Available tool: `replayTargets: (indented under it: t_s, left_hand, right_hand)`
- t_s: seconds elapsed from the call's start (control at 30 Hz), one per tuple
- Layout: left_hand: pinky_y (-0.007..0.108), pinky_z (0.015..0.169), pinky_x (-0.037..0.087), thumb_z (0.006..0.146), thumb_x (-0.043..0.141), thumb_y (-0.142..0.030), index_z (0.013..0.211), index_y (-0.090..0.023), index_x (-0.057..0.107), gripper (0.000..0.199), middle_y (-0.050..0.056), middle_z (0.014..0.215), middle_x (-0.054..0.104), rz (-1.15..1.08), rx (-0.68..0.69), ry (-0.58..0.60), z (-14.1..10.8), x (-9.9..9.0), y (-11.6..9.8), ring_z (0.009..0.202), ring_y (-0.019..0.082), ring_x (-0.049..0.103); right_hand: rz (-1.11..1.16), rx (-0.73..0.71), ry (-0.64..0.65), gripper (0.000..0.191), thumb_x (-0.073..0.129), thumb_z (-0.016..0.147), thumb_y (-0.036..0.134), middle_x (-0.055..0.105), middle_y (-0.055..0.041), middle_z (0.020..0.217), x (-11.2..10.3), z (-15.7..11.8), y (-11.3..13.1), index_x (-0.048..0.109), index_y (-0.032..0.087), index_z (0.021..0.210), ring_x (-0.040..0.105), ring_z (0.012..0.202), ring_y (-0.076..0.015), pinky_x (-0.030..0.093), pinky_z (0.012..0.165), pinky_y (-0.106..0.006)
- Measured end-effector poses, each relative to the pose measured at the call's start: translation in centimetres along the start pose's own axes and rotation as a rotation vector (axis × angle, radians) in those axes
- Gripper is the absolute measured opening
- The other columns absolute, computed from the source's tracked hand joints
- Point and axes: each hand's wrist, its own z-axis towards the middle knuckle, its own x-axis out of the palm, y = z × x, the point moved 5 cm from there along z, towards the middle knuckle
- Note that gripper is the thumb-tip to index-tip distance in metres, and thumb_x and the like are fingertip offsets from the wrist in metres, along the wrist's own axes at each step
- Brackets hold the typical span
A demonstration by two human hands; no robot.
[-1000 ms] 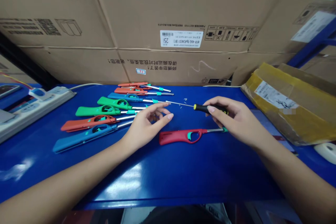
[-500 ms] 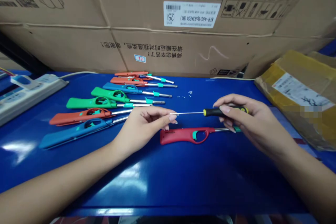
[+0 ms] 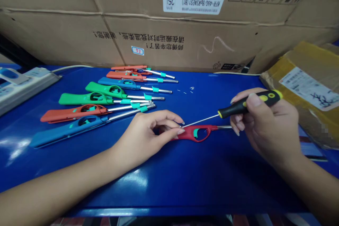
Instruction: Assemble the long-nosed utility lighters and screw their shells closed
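Observation:
A screwdriver (image 3: 230, 109) with a black and yellow handle is gripped in my right hand (image 3: 275, 130), its thin shaft slanting down to the left. The fingertips of my left hand (image 3: 148, 132) are closed around the screwdriver's tip; whatever they pinch there is hidden. Both tip and fingers are over the handle of a red long-necked lighter (image 3: 189, 134), which lies flat with its metal tube toward the right. My left hand covers the handle's left end, and my right hand hides the tube's far end. The lighter has a green trigger.
Several similar lighters lie in a row at left, including a blue one (image 3: 69, 132) and a green one (image 3: 84, 99). Small white pins (image 3: 191, 88) lie on the blue table (image 3: 169, 180). A large carton (image 3: 159, 28) stands behind, a taped box (image 3: 302, 88) right, a power strip (image 3: 23, 86) left.
Both hands have lowered the screwdriver's tip onto the red lighter's handle. The screwdriver now slopes, its handle raised and shifted right. My view has shifted slightly.

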Motion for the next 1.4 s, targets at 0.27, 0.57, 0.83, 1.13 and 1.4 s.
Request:
replayTargets:
  t_s: [0.27, 0.57, 0.83, 1.13, 1.4]
  left_hand:
    - [0.024, 0.064, 0.057, 0.089, 0.071, -0.03, 0.087, -0.022, 0.078, 0.012, 0.002, 0.085, 0.079, 0.203, 0.086, 0.009, -0.18, -0.29, -0.25, 0.072, 0.016, 0.072]
    - [0.022, 0.062, 0.056, 0.09, 0.07, -0.029, 0.09, -0.022, 0.079, 0.011, -0.001, 0.079, 0.078, 0.182, 0.062, 0.036, -0.11, -0.12, -0.06, 0.065, 0.014, 0.071]
    - [0.023, 0.064, 0.057, 0.089, 0.071, -0.031, 0.088, -0.024, 0.08, 0.012, -0.001, 0.086, 0.08, 0.228, 0.08, 0.002, -0.1, -0.29, -0.32, 0.073, 0.016, 0.073]
    - [0.023, 0.065, 0.058, 0.089, 0.071, -0.031, 0.088, -0.023, 0.079, 0.012, -0.001, 0.086, 0.08, 0.235, 0.083, -0.028, -0.09, -0.44, -0.03, 0.072, 0.016, 0.073]
    - [0.02, 0.067, 0.058, 0.089, 0.072, -0.028, 0.088, -0.024, 0.079, 0.009, -0.003, 0.085, 0.079, 0.257, 0.119, -0.057, -0.2, -0.54, -0.09, 0.072, 0.013, 0.072]
  right_hand:
    - [-0.008, -0.05, -0.03, 0.019, 0.075, 0.086, 0.04, 0.056, 0.0039, 0.05, 0.09, -0.32, 0.23, 0.072, 0.021, 0.081, 0.051, 0.039, -0.012, 0.042, 0.033, -0.025]
    - [-0.049, -0.025, 0.008, 0.019, 0.073, 0.088, 0.038, 0.055, 0.0045, 0.05, 0.22, -0.4, 0.56, 0.07, 0.02, 0.083, 0.051, 0.039, -0.0117, 0.041, 0.037, -0.026]
    - [-0.044, -0.002, 0.015, 0.019, 0.073, 0.087, 0.041, 0.055, 0.0044, 0.05, 0.28, -0.28, 0.22, 0.07, 0.023, 0.083, 0.049, 0.039, -0.0116, 0.042, 0.036, -0.027]
    - [-0.063, 0.016, 0.027, 0.019, 0.072, 0.088, 0.043, 0.057, 0.0039, 0.053, 0.15, -0.13, -0.06, 0.07, 0.024, 0.086, 0.051, 0.041, -0.0127, 0.044, 0.036, -0.028]
    - [-0.037, 0.065, 0.078, 0.017, 0.073, 0.088, 0.039, 0.06, 0.0041, 0.056, 0.25, -0.15, -0.19, 0.069, 0.023, 0.089, 0.055, 0.044, -0.0122, 0.048, 0.04, -0.026]
